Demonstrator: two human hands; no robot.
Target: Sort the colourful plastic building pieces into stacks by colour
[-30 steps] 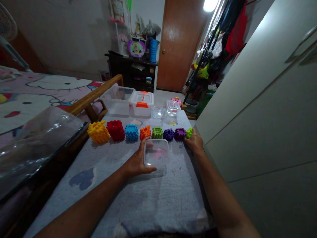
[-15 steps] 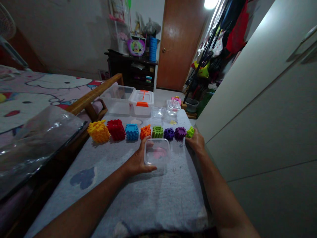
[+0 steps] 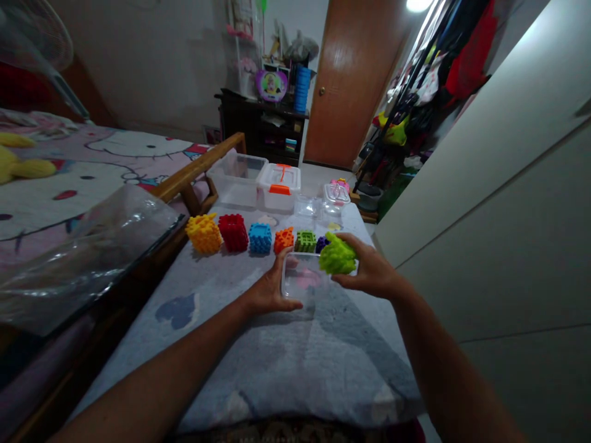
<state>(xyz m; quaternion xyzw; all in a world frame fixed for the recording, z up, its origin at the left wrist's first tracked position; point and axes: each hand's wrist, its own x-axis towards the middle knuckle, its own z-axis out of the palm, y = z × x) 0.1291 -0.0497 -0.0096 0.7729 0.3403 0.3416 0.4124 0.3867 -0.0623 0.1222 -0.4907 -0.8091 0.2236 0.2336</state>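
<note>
My left hand (image 3: 272, 288) grips the left side of a clear plastic container (image 3: 300, 295), thumb in front and fingers behind. The container stands on the cloth-covered table (image 3: 258, 369). My right hand (image 3: 369, 266) holds a lime green toy block (image 3: 338, 255) in the air by the container's right side. Behind them runs a row of knobbly blocks: a yellow block (image 3: 204, 234), a red block (image 3: 233, 233), a blue block (image 3: 260, 238), an orange block (image 3: 283, 240), a green block (image 3: 305, 240) and a partly covered dark purple block (image 3: 322, 244).
At the table's far end stand a large clear bin (image 3: 237, 184), a lidded box with orange clips (image 3: 280, 187) and small clear containers (image 3: 336, 195). A plastic bag (image 3: 101, 252) and wooden bed rail (image 3: 198, 169) border the left. A white cabinet (image 3: 498, 215) stands right.
My right hand has lifted the lime green block from the row's right end and brought it left to the container. My left hand keeps its grip. The view has shifted somewhat.
</note>
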